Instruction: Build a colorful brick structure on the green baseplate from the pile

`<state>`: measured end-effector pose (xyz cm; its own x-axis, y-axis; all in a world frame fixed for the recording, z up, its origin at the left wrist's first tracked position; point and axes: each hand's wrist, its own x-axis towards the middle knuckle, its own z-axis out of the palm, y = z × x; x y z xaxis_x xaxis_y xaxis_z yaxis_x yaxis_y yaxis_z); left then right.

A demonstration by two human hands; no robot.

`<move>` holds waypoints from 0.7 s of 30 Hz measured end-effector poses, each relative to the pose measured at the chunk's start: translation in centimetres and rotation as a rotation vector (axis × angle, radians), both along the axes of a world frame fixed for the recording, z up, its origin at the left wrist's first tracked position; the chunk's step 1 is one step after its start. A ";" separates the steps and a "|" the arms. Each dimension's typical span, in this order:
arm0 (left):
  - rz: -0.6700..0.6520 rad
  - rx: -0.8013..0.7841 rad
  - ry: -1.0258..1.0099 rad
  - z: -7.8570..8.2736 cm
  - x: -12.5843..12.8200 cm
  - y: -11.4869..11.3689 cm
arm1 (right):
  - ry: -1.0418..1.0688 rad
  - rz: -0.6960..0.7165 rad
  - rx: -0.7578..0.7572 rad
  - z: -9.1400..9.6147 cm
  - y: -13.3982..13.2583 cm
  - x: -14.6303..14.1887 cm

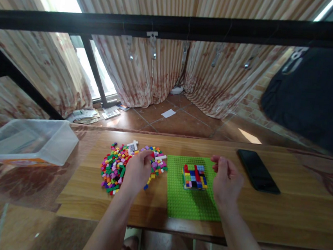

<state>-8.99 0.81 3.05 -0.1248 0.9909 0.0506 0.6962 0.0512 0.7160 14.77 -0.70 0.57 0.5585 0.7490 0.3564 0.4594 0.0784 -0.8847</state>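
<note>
A green baseplate (pixel 188 205) lies flat on the wooden table (pixel 278 214), with a small multicoloured brick build (pixel 195 177) on its far half. To its left is a heap of small coloured bricks (pixel 113 167). My left hand (pixel 137 169) rests on the right side of that heap, fingers curled down into the bricks; what they hold is hidden. My right hand (pixel 226 181) hovers at the baseplate's right edge, beside the build, fingers bent and pinched together near its top.
A black phone (pixel 258 170) lies on the table right of my right hand. A clear plastic bin (pixel 26 141) stands at the left, off the table's end. A black metal frame bar (pixel 176 23) crosses above; curtains hang behind.
</note>
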 end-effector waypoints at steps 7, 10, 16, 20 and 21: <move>0.252 0.170 -0.409 -1.1 -2.9 1.1 | -0.413 0.464 0.294 1.2 -4.0 -4.9; 0.268 0.205 -0.526 -1.1 -3.0 1.2 | -0.454 0.698 0.218 0.2 -5.0 -7.7; 0.252 0.206 -0.581 -0.9 -2.7 0.9 | -0.530 0.817 -0.115 -1.6 -4.8 -10.8; 0.233 0.192 -0.596 -0.5 -2.6 0.7 | -0.563 0.810 -0.192 -2.0 -4.6 -11.6; 0.230 0.187 -0.595 -0.4 -2.5 0.6 | -0.570 0.803 -0.199 -2.0 -4.5 -11.8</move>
<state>-11.49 1.44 2.64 -0.3916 0.9169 0.0766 0.1659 -0.0115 0.9861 2.97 -5.25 -1.46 -0.3535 0.9041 0.2402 0.6944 0.4257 -0.5801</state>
